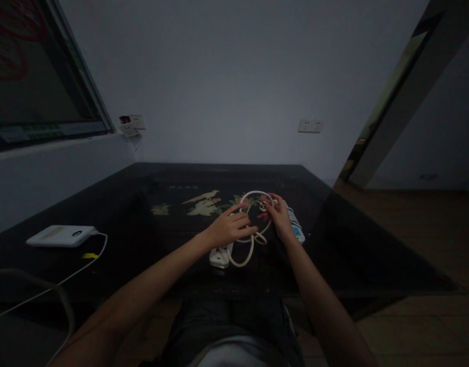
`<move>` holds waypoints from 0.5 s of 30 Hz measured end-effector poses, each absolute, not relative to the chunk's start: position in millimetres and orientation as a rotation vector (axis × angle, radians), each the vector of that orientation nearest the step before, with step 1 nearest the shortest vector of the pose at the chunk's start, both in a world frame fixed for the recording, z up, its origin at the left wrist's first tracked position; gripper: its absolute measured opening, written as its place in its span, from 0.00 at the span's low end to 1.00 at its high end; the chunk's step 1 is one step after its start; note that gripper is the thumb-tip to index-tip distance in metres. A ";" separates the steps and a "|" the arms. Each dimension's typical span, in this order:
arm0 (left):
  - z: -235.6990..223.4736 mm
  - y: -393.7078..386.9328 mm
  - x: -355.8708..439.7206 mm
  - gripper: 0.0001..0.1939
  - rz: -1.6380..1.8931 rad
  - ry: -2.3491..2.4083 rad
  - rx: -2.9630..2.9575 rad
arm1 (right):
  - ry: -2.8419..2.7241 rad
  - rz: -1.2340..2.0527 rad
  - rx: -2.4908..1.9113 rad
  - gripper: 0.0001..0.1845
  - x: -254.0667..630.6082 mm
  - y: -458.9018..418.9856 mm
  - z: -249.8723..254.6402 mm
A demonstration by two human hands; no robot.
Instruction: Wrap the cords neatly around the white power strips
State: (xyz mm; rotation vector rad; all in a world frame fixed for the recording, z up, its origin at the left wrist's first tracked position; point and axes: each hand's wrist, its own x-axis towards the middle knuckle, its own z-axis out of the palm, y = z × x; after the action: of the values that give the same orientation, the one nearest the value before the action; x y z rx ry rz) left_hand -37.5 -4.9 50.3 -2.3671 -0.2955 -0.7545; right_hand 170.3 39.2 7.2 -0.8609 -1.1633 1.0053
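Note:
A white power cord [242, 264] lies in loose loops on the dark table, between my two hands. My left hand [231, 228] is closed on part of the loops, palm down, above a white power strip [219, 257] that it partly covers. On the other side of the loops, my right hand [279, 216] pinches the cord near its upper right bend. The exact grip of the right fingertips is hard to make out in the dim light. Beside that hand sits a second white power strip [298, 233] with a blue part and cord wound about it, partly hidden by the wrist.
A white power bank [62, 236] with a thin white cable [101, 250] lies on the left of the black table [173, 270]. A yellow scrap [90, 256] is near it. Wall sockets [311, 126] are behind, and a window is at the left.

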 end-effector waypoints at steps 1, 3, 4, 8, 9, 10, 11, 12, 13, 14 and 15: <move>49.9 -4.6 -37.8 0.10 -0.757 -0.300 -2.369 | -1.160 1.071 -0.852 0.25 171.0 39.4 7.3; 49.6 -3.6 -38.6 0.11 -0.767 -0.317 -2.367 | -1.145 1.128 -0.820 0.21 170.5 39.3 7.8; 49.9 -3.2 -39.3 0.11 -0.772 -0.325 -2.363 | -1.142 1.116 -0.804 0.20 169.6 39.3 8.1; 52.6 -3.5 -47.2 0.11 -0.788 -0.371 -2.348 | -1.097 0.950 -0.793 0.21 169.2 41.4 9.5; 53.3 -3.9 -50.8 0.12 -0.794 -0.395 -2.350 | -1.062 0.911 -0.796 0.21 171.2 42.4 10.0; 53.8 -4.1 -54.8 0.12 -0.799 -0.427 -2.352 | -1.023 0.873 -0.793 0.21 174.0 43.3 10.6; 54.1 -4.0 -59.0 0.13 -0.800 -0.464 -2.356 | -0.986 0.831 -0.786 0.20 177.2 43.8 11.7; 54.2 -3.7 -63.2 0.13 -0.800 -0.499 -2.358 | -0.959 0.782 -0.775 0.20 180.5 43.5 13.1; 54.2 -3.1 -67.0 0.13 -0.798 -0.533 -2.357 | -0.947 0.726 -0.765 0.19 183.3 42.2 15.2; 54.0 -2.4 -70.2 0.13 -0.792 -0.563 -2.357 | -0.953 0.665 -0.760 0.19 185.0 39.8 18.0; 53.9 -1.5 -72.5 0.13 -0.781 -0.592 -2.354 | -0.981 0.604 -0.762 0.18 185.2 36.1 21.4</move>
State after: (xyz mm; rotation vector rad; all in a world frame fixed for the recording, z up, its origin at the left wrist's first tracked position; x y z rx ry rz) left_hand -72.5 -1.5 53.9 -2.3542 -0.5917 -0.7814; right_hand 185.2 36.1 21.4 -0.7618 -0.9810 0.6038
